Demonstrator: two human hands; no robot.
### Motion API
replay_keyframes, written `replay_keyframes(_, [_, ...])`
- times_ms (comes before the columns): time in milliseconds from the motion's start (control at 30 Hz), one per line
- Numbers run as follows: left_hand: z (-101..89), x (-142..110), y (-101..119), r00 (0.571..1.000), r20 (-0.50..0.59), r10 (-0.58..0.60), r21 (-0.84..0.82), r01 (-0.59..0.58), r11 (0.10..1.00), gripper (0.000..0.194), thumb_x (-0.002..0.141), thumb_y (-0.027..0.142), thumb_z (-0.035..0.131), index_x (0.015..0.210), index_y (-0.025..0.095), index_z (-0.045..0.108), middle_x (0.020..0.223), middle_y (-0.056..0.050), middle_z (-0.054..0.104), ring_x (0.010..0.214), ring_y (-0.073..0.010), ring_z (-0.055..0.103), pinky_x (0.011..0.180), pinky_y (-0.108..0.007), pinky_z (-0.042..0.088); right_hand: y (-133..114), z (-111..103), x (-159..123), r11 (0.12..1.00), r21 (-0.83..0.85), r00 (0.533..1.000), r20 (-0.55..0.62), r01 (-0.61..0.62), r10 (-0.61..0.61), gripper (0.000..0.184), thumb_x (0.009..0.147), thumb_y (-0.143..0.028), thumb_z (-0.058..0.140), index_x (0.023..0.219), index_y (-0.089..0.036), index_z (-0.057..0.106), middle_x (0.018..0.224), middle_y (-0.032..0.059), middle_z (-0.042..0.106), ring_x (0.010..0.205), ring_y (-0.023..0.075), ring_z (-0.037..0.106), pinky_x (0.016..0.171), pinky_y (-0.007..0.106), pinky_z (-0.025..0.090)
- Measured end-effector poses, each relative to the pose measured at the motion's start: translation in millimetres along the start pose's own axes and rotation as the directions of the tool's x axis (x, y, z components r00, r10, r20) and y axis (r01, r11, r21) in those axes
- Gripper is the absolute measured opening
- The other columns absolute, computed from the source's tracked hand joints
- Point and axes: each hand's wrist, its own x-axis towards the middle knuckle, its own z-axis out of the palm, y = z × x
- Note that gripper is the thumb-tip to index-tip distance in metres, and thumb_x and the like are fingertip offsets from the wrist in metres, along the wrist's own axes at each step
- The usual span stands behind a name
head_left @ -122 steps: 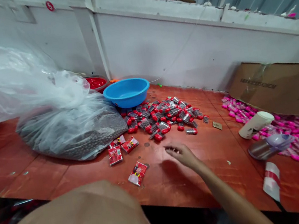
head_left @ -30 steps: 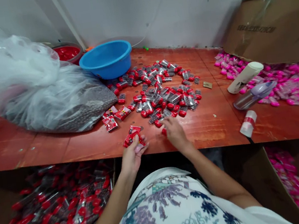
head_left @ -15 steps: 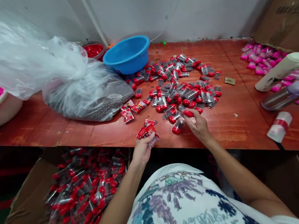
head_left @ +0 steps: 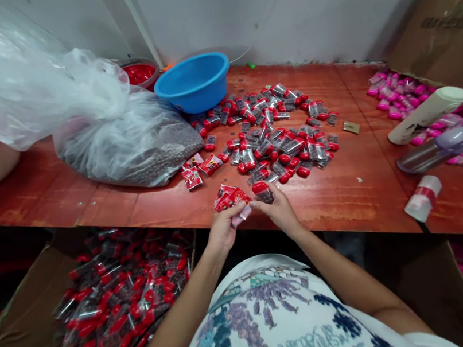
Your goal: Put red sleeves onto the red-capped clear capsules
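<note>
Several red printed labels point(head_left: 231, 198) are fanned out in my left hand point(head_left: 223, 228), its thumb pressed on them over the table's front edge. Close by on the right, my right hand point(head_left: 279, 210) grips a small clear container with a red cap point(head_left: 262, 192), filled with dark beads. The fingertips of both hands nearly meet; whether they touch I cannot tell. Beyond them spreads a pile of similar red-capped containers point(head_left: 279, 143). A few loose red labels point(head_left: 192, 178) lie on the table left of the pile.
A knotted plastic bag of dark beads point(head_left: 132, 148) and a blue basin point(head_left: 194, 83) stand behind. At right are a white bottle point(head_left: 427, 115), a clear tumbler point(head_left: 441, 149), a white roll point(head_left: 423, 199) and pink-capped containers point(head_left: 397, 92). Below left, a carton point(head_left: 20, 303) holds red-capped containers.
My right hand has drawn a red-capped container from the near edge of the pile and brought it left, close to the labels. My left hand keeps hold of the labels.
</note>
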Motion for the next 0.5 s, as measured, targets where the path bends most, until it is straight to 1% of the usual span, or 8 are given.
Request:
replay_keyframes(67, [-0.3,-1,3,1.000,-0.003,-0.002,-0.002,0.002,1.000,0.024,0.054,0.004,0.078,0.075,0.011,0.070,0.075,-0.006,0.073,0.068,-0.0176,0.069,0.071,-0.029,0.056,1,-3,3,0.996,-0.082,0.999,0.017,0.038,-0.037,0.037,0.072,-0.031,0.072,0.104,-0.023,0.057,0.081,-0.0020,0.062,0.072,0.0150,0.058,0.069,0.027,0.048])
replay_keyframes(167, [1.8,-3,2,0.999,-0.007,0.039,-0.003,-0.039,0.999,0.025,0.052,0.006,0.080,0.075,0.011,0.070,0.074,-0.005,0.073,0.066,-0.0175,0.069,0.068,-0.028,0.056,1,-3,4,0.979,-0.186,0.996,0.013,0.090,-0.089,0.037,0.075,-0.032,0.069,0.109,-0.024,0.057,0.087,-0.0002,0.063,0.077,0.0164,0.059,0.073,0.029,0.049])
replay_keyframes(233, [3.6,-2,-2,0.998,-0.001,0.055,-0.010,-0.055,0.998,0.024,0.053,0.009,0.081,0.075,0.011,0.070,0.072,-0.005,0.073,0.065,-0.0175,0.069,0.067,-0.028,0.055,0,-2,4,0.974,-0.200,0.994,0.002,0.107,-0.109,0.036,0.077,-0.034,0.067,0.109,-0.024,0.056,0.086,-0.0001,0.063,0.075,0.0159,0.059,0.070,0.028,0.049])
replay_keyframes(267, [4.1,-1,-4,0.999,-0.003,0.047,-0.018,-0.047,0.999,0.023,0.054,0.010,0.081,0.074,0.011,0.070,0.071,-0.005,0.072,0.065,-0.0172,0.069,0.067,-0.028,0.055,0,-1,4,0.976,-0.193,0.995,-0.006,0.100,-0.104,0.036,0.077,-0.034,0.067,0.110,-0.024,0.055,0.084,-0.0006,0.062,0.071,0.0150,0.058,0.066,0.026,0.049])
replay_keyframes(300, [4.5,0,-4,1.000,-0.012,0.025,-0.032,-0.025,0.999,0.021,0.056,0.011,0.081,0.074,0.011,0.070,0.071,-0.004,0.072,0.065,-0.0167,0.068,0.067,-0.027,0.055,-1,-1,3,0.980,-0.180,0.996,-0.014,0.079,-0.083,0.038,0.077,-0.036,0.067,0.111,-0.025,0.055,0.080,-0.0015,0.061,0.065,0.0139,0.057,0.059,0.025,0.048])
replay_keyframes(400, [4.8,4,-1,0.993,-0.072,-0.090,-0.083,0.084,0.993,0.013,0.066,0.014,0.077,0.076,0.015,0.069,0.073,-0.003,0.072,0.065,-0.0149,0.068,0.065,-0.026,0.055,-7,-2,-3,0.992,-0.121,0.999,0.003,-0.038,0.039,0.044,0.083,-0.042,0.060,0.122,-0.026,0.048,0.067,-0.0050,0.056,0.047,0.0107,0.050,0.042,0.021,0.041])
replay_keyframes(433, [5.0,5,2,0.988,-0.093,-0.120,-0.099,0.111,0.989,0.010,0.069,0.014,0.075,0.077,0.016,0.068,0.074,-0.003,0.072,0.065,-0.0145,0.068,0.064,-0.025,0.055,-9,-3,-6,0.993,-0.096,0.997,0.026,-0.074,0.077,0.044,0.085,-0.043,0.056,0.125,-0.027,0.046,0.064,-0.0059,0.054,0.045,0.0103,0.048,0.039,0.020,0.039])
replay_keyframes(500, [6.3,6,8,0.982,-0.116,-0.151,-0.130,0.136,0.982,0.007,0.074,0.014,0.072,0.078,0.017,0.068,0.075,-0.003,0.072,0.066,-0.0141,0.067,0.063,-0.025,0.055,-14,-3,-14,0.991,-0.060,0.988,0.094,-0.116,0.122,0.043,0.088,-0.045,0.050,0.128,-0.027,0.046,0.060,-0.0068,0.053,0.044,0.0102,0.049,0.038,0.019,0.040])
